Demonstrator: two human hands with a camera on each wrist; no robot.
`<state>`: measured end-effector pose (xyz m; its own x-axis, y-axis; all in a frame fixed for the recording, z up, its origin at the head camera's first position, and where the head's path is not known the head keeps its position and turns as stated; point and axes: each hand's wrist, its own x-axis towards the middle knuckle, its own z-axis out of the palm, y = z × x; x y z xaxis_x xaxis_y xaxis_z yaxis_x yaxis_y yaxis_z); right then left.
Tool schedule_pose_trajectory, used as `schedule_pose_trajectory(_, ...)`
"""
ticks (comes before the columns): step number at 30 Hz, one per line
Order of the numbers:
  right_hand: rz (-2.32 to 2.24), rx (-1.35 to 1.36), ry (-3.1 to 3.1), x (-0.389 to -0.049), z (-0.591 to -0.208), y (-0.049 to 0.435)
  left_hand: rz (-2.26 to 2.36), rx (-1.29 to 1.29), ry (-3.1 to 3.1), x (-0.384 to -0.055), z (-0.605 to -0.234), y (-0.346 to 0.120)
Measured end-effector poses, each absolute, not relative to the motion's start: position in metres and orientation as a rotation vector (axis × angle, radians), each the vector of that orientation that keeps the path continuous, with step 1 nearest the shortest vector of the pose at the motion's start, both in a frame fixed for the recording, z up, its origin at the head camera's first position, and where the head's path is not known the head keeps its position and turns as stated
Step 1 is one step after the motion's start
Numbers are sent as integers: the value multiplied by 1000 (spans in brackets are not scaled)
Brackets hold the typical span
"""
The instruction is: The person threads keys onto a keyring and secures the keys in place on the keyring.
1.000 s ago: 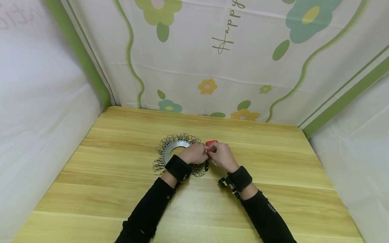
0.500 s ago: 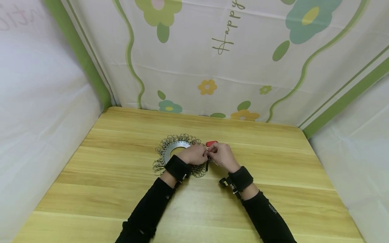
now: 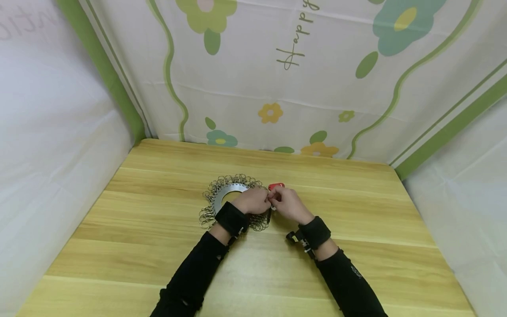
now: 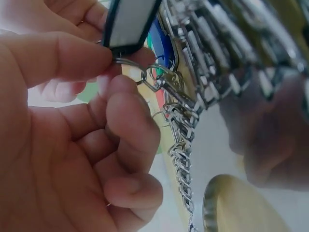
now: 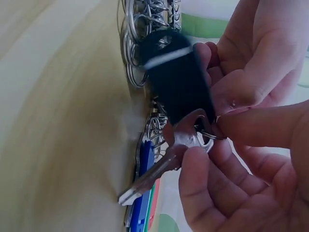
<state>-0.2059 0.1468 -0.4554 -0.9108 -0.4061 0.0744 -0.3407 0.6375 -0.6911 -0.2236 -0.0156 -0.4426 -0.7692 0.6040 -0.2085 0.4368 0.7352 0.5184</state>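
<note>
In the head view my left hand [image 3: 253, 201] and right hand [image 3: 288, 206] meet at the right edge of a flat metal ring plate [image 3: 218, 199] fringed with snap hooks and split rings. Thumb and finger of the left hand pinch a small split key ring [image 4: 129, 63], which links to a hook on the plate. A black key tag [image 5: 181, 87] with a pale label on one face hangs from this ring. The right hand [image 5: 256, 169] pinches a silver key [image 5: 161, 166] near its bow, where the ring passes through.
A red tag [image 3: 276, 186] lies just beyond the fingers. Blue [image 5: 140, 208] and green tags hang close together beside it on the plate. The wooden table [image 3: 317, 273] ends at a flowered cloth wall [image 3: 237, 79], with white cloth on both sides.
The right fingers have shifted slightly at the ring, and the key that poked out below them is now mostly hidden in the head view. The left hand and the plate stay put.
</note>
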Motion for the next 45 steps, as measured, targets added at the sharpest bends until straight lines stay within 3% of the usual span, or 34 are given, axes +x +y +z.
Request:
schedule_pose_trajectory(6,-1149,-693,2736,-206,-457,146,629,813,2541,-224,-443,-16)
schedule_pose_trajectory(23,-1116,-487,2822,-206,-456,144,540,798,2564,-224,-444,-15)
schedule_pose_trajectory(45,-1100,-452,2849,-205,-453,147,599,897,2603,-226,-442,-16)
